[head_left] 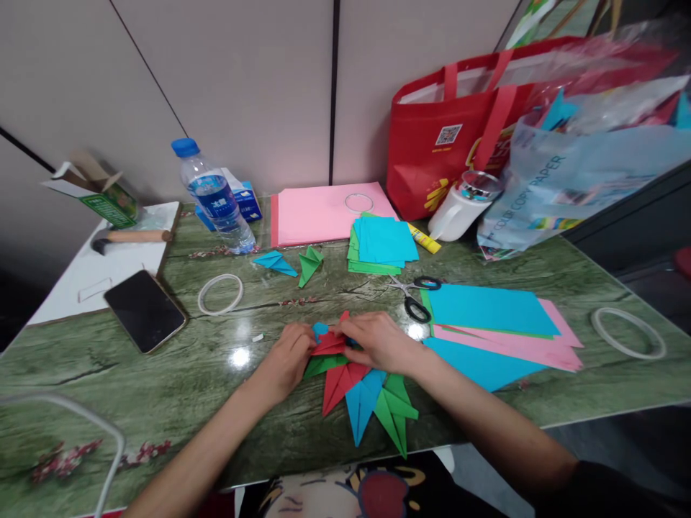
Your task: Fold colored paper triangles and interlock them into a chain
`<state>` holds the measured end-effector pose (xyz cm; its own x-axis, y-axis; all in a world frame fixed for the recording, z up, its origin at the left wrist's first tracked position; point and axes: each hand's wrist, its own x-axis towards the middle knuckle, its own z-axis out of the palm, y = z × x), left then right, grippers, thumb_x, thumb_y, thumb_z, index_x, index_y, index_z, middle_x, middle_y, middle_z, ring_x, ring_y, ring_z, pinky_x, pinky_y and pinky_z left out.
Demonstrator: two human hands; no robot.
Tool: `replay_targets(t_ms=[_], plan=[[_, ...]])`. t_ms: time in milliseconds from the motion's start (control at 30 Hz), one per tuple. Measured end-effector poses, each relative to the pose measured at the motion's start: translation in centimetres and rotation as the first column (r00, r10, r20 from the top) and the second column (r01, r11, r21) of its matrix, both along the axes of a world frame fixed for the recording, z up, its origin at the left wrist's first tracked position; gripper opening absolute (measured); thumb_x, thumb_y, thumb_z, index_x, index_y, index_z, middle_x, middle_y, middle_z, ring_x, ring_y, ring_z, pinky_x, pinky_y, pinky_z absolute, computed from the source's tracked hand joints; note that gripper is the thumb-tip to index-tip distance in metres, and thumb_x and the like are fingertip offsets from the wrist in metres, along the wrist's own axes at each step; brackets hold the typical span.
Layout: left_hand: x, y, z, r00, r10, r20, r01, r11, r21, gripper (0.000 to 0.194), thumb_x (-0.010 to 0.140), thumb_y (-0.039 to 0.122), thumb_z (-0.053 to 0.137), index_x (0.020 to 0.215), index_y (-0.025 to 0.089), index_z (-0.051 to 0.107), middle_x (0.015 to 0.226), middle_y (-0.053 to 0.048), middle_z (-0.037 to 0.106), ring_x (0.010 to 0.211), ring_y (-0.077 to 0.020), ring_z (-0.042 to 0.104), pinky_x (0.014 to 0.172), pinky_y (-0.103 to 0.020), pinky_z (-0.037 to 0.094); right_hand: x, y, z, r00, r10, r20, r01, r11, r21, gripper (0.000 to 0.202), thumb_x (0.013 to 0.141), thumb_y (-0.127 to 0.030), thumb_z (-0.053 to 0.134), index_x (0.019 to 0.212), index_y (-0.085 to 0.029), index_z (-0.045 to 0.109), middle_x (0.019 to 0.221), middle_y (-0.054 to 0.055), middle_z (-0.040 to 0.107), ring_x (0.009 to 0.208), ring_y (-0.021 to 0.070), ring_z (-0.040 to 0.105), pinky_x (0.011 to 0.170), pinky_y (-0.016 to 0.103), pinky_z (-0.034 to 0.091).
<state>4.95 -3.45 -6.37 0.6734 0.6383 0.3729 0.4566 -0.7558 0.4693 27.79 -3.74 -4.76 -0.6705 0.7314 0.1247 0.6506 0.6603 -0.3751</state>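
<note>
Low on the green marbled table lies a star-like fan of folded paper pieces (360, 406) in red, blue and green, its points spread toward me. My left hand (294, 356) pinches the upper left side of this paper fan, fingers closed at its edge. From the right, my right hand (378, 342) grips the top of the same fan, thumb and fingers around a red folded piece (329, 344). Both hands partly hide the upper pieces. Beyond them rest a loose blue folded piece (276, 262) and a green folded piece (310, 266).
Black-handled scissors (413, 291), blue paper squares (387, 239) and coloured sheets (491, 309) lie right of the hands. A phone (145, 311), tape roll (220, 295), water bottle (219, 201) and hammer (132, 236) are left. A white mug (458, 208) and red bag (421, 144) stand behind.
</note>
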Motion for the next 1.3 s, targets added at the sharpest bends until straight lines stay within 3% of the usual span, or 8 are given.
replay_targets(t_ms=[200, 367, 633, 900, 1067, 1300], plan=[[0.0, 0.1, -0.4, 0.993, -0.006, 0.116, 0.010, 0.999, -0.032, 0.013, 0.088, 0.009, 0.046, 0.086, 0.019, 0.054, 0.088, -0.003, 0.061, 0.090, -0.0143, 0.059, 0.098, -0.043, 0.044, 0.1, 0.0, -0.2, 0.997, 0.022, -0.069, -0.019, 0.998, 0.052, 0.016, 0.090, -0.021, 0.050, 0.104, -0.020, 0.059, 0.094, 0.007, 0.070, 0.086, 0.0178, 0.065, 0.072, 0.026, 0.045], [0.0, 0.0, -0.4, 0.988, 0.055, 0.144, -0.052, 0.998, -0.022, 0.008, 0.085, 0.014, 0.055, 0.079, 0.019, 0.057, 0.086, -0.003, 0.064, 0.086, -0.0154, 0.061, 0.089, -0.038, 0.050, 0.0, 0.2, -0.5, 0.998, -0.014, -0.063, 0.016, 0.999, 0.036, 0.017, 0.090, -0.021, 0.050, 0.105, -0.018, 0.059, 0.087, 0.007, 0.070, 0.081, 0.0180, 0.065, 0.067, 0.025, 0.044], [0.1, -0.1, -0.4, 0.978, 0.084, 0.191, -0.077, 0.996, -0.046, 0.011, 0.085, 0.017, 0.054, 0.075, 0.018, 0.059, 0.083, -0.005, 0.066, 0.083, -0.0157, 0.063, 0.084, -0.036, 0.053, 0.0, 0.8, -0.9, 0.991, -0.047, -0.122, 0.050, 0.999, 0.021, 0.015, 0.092, -0.022, 0.049, 0.102, -0.019, 0.059, 0.085, 0.004, 0.069, 0.078, 0.0152, 0.065, 0.064, 0.022, 0.041], [-0.2, 0.3, -0.7, 0.973, 0.086, 0.212, -0.078, 0.996, -0.045, 0.012, 0.084, 0.024, 0.060, 0.074, 0.021, 0.067, 0.079, -0.004, 0.071, 0.085, -0.0174, 0.066, 0.085, -0.038, 0.054, -0.1, 1.2, -1.5, 0.979, -0.090, -0.181, 0.095, 0.995, 0.019, 0.013, 0.093, -0.025, 0.049, 0.097, -0.020, 0.060, 0.082, 0.003, 0.070, 0.073, 0.0143, 0.065, 0.061, 0.022, 0.039], [-0.2, 0.2, -0.8, 0.979, 0.081, 0.188, -0.081, 0.997, -0.005, 0.012, 0.084, 0.021, 0.058, 0.073, 0.020, 0.065, 0.076, -0.002, 0.070, 0.085, -0.0177, 0.066, 0.084, -0.038, 0.053, -0.1, 1.3, -1.8, 0.976, -0.099, -0.193, 0.107, 0.994, 0.032, 0.014, 0.093, -0.027, 0.048, 0.097, -0.018, 0.059, 0.081, 0.004, 0.070, 0.071, 0.0147, 0.065, 0.060, 0.022, 0.039], [-0.1, 0.2, -0.2, 0.986, 0.077, 0.150, -0.070, 0.996, -0.052, 0.011, 0.084, 0.016, 0.055, 0.075, 0.020, 0.060, 0.079, -0.002, 0.067, 0.086, -0.0164, 0.063, 0.088, -0.036, 0.050, -0.4, 1.3, -2.1, 0.965, -0.114, -0.237, 0.123, 0.992, 0.024, 0.016, 0.094, -0.027, 0.046, 0.097, -0.018, 0.059, 0.081, 0.004, 0.069, 0.072, 0.0152, 0.064, 0.062, 0.023, 0.041]])
